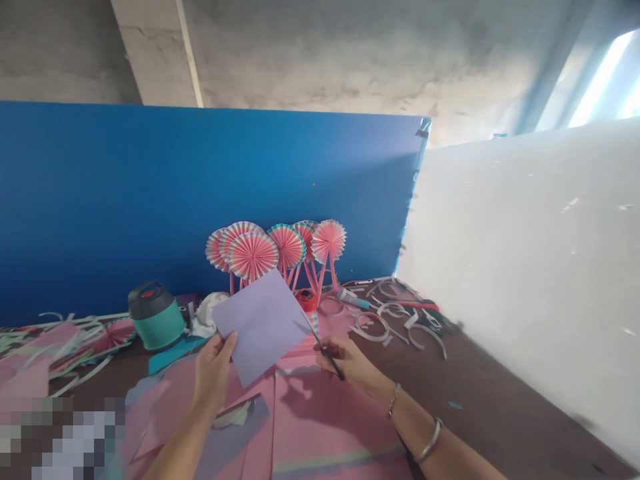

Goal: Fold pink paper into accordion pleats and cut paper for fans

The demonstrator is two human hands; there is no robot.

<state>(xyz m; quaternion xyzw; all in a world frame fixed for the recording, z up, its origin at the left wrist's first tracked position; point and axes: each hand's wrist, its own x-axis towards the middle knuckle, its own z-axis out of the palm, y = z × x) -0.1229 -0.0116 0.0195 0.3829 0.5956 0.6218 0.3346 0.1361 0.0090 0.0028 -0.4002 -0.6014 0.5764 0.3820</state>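
My left hand pinches the lower left edge of a lavender sheet of paper, thumb on top. The sheet is tilted up above the work surface. In my right hand is a pair of scissors, its blades reaching the right edge of the sheet. Whether the blades are apart is too fine to tell. Below both hands lie pink paper sheets, one with a striped band near its edge. Several pleated pink paper fans on pink sticks stand just beyond the lavender sheet.
A teal container with a dark lid stands at the left, near crumpled white material. Curled paper strips and a glue-like tube lie at the right. A blue panel rises behind, and a white panel bounds the right.
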